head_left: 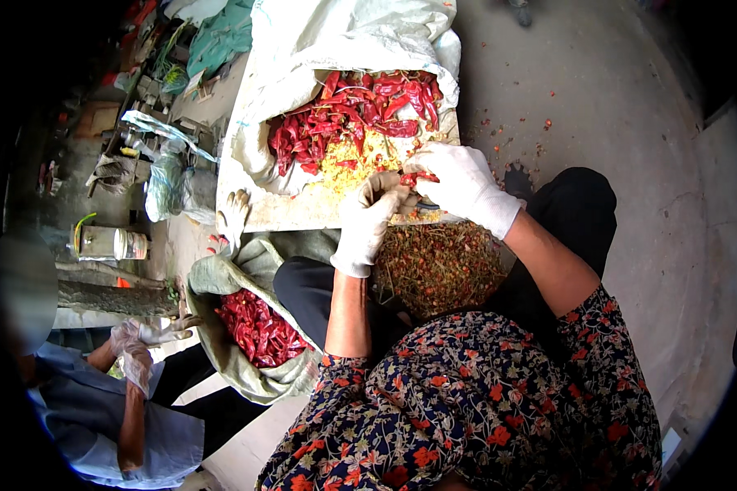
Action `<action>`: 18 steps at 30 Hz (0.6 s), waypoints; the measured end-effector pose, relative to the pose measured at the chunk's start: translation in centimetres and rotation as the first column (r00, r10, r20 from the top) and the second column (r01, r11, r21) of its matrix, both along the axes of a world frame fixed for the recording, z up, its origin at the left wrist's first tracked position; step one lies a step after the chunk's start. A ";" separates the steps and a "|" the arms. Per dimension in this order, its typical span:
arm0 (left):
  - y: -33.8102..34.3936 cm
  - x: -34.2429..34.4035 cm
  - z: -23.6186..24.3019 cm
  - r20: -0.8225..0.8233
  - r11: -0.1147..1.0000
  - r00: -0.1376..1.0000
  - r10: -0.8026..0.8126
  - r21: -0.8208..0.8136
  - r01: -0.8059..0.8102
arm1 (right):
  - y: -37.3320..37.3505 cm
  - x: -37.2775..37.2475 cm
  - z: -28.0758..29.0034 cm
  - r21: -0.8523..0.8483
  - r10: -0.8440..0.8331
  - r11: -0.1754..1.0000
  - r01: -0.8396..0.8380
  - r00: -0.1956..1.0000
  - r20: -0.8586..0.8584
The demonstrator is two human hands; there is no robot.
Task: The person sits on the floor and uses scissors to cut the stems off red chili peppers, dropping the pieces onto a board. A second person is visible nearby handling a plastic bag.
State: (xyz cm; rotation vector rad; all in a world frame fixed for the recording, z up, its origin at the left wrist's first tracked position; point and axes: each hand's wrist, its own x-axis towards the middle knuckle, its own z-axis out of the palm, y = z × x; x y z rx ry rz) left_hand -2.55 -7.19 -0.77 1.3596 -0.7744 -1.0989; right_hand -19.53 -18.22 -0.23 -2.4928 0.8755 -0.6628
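My left hand (368, 214) and my right hand (460, 182), both in white gloves, meet at the board's near edge, pinched on a small red pepper (412, 178). Just beyond them, dried red peppers (336, 110) and yellow seeds (348, 164) spill from a white sack (344, 33) lying on the board (270, 214). Below my hands, between my knees, sits a heap of stems and seed scraps (434, 270). An empty-looking white glove (233, 217) lies at the board's left corner.
A greenish sack (209, 327) of red peppers (262, 331) stands left of my legs. Beside it sits another person (115, 417) with gloved hands (135, 348). Bags (164, 184), a bucket (127, 244) and clutter line the left side; concrete ground (647, 245) lies right, with scattered pepper bits.
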 end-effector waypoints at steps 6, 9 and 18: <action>-0.4 0.0 -1.7 0.195 1.000 0.981 -0.005 -0.026 0.010 | 0.3 0.5 -0.5 -0.042 0.039 0.998 -0.044 0.993 -0.111; -0.4 -0.2 -2.4 0.299 0.999 0.954 0.001 -0.040 0.012 | 0.6 0.4 -0.2 0.050 0.026 0.999 -0.019 0.991 -0.130; -2.5 0.4 -4.1 0.199 0.973 0.954 -0.226 0.010 0.229 | 0.6 -0.6 1.1 0.117 -0.093 0.985 0.126 0.963 -0.253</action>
